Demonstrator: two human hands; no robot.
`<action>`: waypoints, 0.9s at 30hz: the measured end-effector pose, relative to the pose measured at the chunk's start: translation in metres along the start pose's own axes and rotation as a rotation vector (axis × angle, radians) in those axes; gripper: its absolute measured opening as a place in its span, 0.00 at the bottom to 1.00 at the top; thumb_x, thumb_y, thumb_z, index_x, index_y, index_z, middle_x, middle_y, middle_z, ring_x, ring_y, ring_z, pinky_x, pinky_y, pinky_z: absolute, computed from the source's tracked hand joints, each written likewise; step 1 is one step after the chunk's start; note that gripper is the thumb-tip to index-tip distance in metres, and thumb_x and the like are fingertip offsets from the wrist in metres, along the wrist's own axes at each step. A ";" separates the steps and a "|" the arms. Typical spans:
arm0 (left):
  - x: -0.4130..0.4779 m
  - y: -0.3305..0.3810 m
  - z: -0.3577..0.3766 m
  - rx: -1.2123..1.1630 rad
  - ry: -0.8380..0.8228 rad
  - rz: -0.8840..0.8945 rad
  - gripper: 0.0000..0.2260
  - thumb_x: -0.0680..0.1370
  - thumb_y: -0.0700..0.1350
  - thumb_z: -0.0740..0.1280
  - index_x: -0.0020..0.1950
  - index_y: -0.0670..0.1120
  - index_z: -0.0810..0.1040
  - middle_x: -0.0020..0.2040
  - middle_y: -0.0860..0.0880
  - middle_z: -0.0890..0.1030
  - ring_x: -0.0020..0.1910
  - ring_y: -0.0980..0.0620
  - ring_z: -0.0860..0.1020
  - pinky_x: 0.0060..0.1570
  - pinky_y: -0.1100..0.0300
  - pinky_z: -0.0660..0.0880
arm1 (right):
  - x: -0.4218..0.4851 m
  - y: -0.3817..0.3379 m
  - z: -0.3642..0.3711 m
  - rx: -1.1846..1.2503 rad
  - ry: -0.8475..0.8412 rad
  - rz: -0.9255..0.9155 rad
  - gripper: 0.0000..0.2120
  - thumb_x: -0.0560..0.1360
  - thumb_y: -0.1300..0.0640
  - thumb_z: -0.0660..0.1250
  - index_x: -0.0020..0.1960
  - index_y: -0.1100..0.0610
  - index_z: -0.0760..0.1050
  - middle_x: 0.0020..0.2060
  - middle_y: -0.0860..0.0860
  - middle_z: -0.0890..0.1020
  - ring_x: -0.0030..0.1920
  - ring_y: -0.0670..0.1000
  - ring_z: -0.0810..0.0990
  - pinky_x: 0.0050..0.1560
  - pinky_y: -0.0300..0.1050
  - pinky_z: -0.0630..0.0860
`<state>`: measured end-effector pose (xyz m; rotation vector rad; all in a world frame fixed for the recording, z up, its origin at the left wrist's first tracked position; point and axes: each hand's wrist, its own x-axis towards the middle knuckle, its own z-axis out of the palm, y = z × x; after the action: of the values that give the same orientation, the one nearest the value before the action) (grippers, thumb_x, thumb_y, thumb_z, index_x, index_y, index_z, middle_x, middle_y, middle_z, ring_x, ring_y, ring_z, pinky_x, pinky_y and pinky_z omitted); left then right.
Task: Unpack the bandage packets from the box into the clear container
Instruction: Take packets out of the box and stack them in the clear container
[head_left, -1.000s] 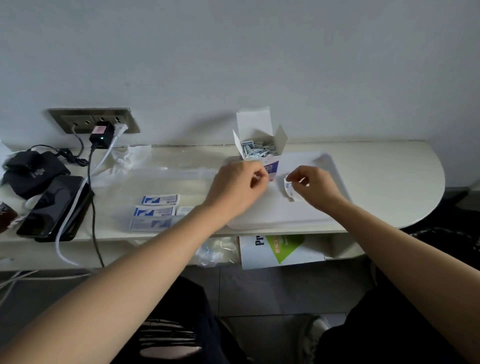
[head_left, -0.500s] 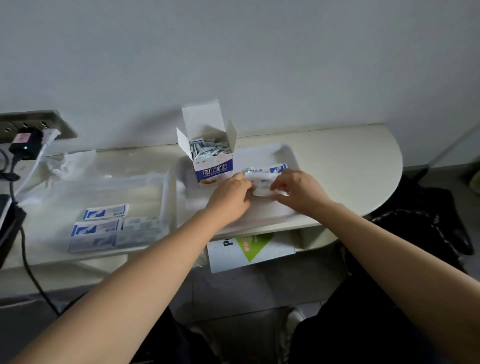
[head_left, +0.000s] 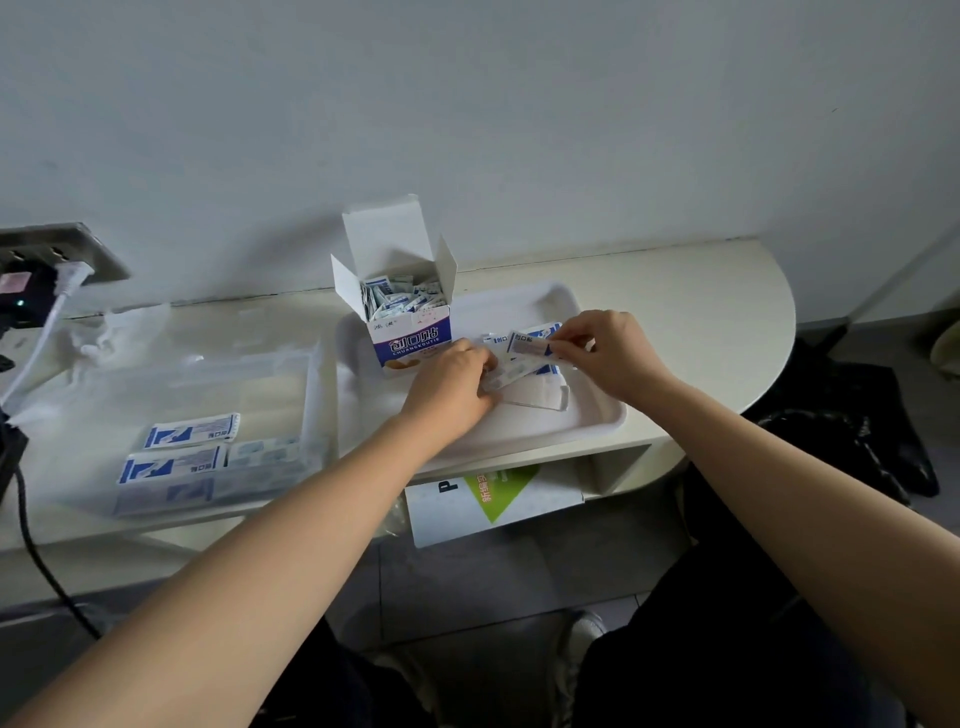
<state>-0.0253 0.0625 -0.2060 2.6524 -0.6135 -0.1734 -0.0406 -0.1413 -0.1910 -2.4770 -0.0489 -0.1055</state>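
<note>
White tray (head_left: 597, 415): both hands (head_left: 452, 384) hide packets' (head_left: 524, 358) edges

Plain pale grey wall (head_left: 519, 104) behind. Cream surface (head_left: 701, 291) with rounded right end, against wall. Wall socket strip (head_left: 67, 249) far left. Grey tiled floor (head_left: 493, 582) below. Dim light.

matt cardboard box (head_left: 410, 332), glossy paper packets (head_left: 189, 430), clear plastic container (head_left: 171, 415)

Box (head_left: 413, 344) white, blue band; packets (head_left: 524, 353) white-blue.
</note>
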 end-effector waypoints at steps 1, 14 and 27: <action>0.001 0.000 0.001 0.011 0.000 -0.009 0.18 0.74 0.47 0.71 0.63 0.46 0.77 0.58 0.47 0.76 0.56 0.47 0.76 0.52 0.56 0.73 | -0.001 0.000 0.000 0.001 0.005 0.001 0.05 0.73 0.60 0.69 0.47 0.56 0.84 0.39 0.51 0.83 0.39 0.51 0.79 0.43 0.47 0.75; -0.003 0.000 -0.003 0.052 0.034 -0.021 0.14 0.73 0.47 0.71 0.58 0.49 0.76 0.55 0.49 0.74 0.51 0.48 0.77 0.42 0.55 0.74 | 0.000 0.000 -0.001 0.068 0.023 0.056 0.04 0.72 0.60 0.70 0.45 0.56 0.83 0.38 0.52 0.83 0.41 0.52 0.80 0.46 0.46 0.75; -0.019 -0.005 -0.011 0.043 -0.165 0.073 0.23 0.70 0.50 0.72 0.63 0.53 0.73 0.57 0.50 0.69 0.55 0.50 0.73 0.48 0.53 0.75 | -0.002 -0.004 0.002 0.145 -0.034 0.130 0.04 0.74 0.58 0.68 0.47 0.56 0.81 0.38 0.51 0.82 0.39 0.49 0.77 0.37 0.34 0.69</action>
<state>-0.0381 0.0791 -0.1972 2.6701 -0.7734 -0.3644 -0.0427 -0.1370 -0.1908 -2.3296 0.0865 -0.0042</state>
